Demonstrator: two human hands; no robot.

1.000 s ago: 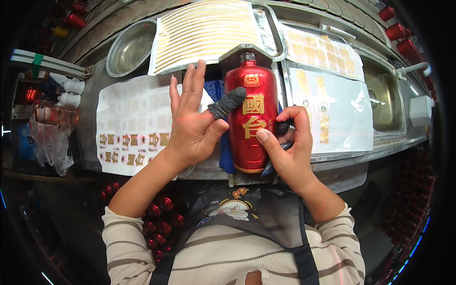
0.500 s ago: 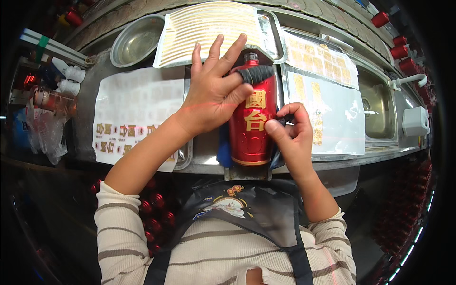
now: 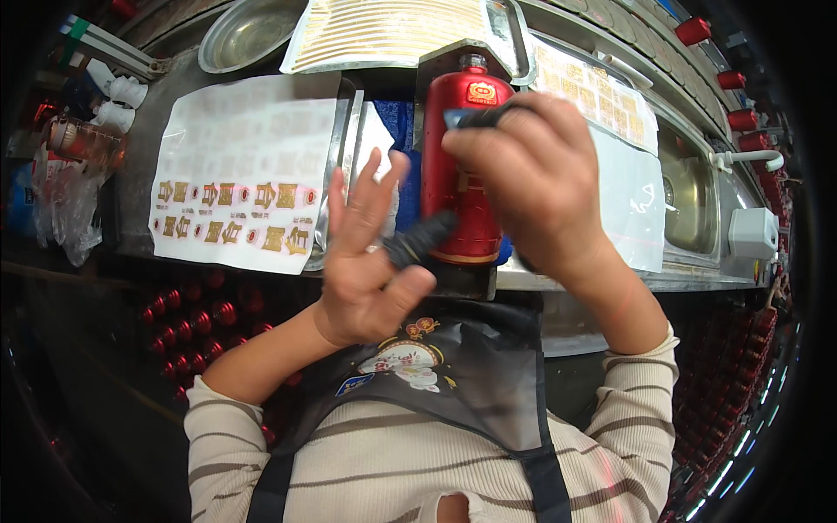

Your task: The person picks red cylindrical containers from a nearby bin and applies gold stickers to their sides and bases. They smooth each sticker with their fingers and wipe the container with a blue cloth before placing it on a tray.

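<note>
A red bottle (image 3: 440,166) lies in a metal cradle at the middle of the bench, neck pointing away from me. Near its shoulder is a small gold-and-red emblem (image 3: 482,92). My left hand (image 3: 362,270) is open beside the lower left of the bottle, its fingers spread and its index finger wrapped in black. Over the bottle's right side, my right hand (image 3: 545,179) has curled fingers with black wrapping, smeared by motion. A dark, bluish tip shows at its fingers; whether it holds anything is unclear. This hand hides part of the bottle's front.
To the left lies a sheet of gold and red decals (image 3: 235,205). A gold-striped sheet (image 3: 384,35) and a metal bowl (image 3: 248,39) are at the back. Gold decals (image 3: 602,91) and a white sheet (image 3: 632,205) lie right, before a sink (image 3: 693,196). Red bottles (image 3: 200,322) stand below the bench.
My left hand has left the bottle's upper part and moved nearer to me. My right hand has moved up over it. Large gold characters faced up earlier; the emblem does now. The view has shifted.
</note>
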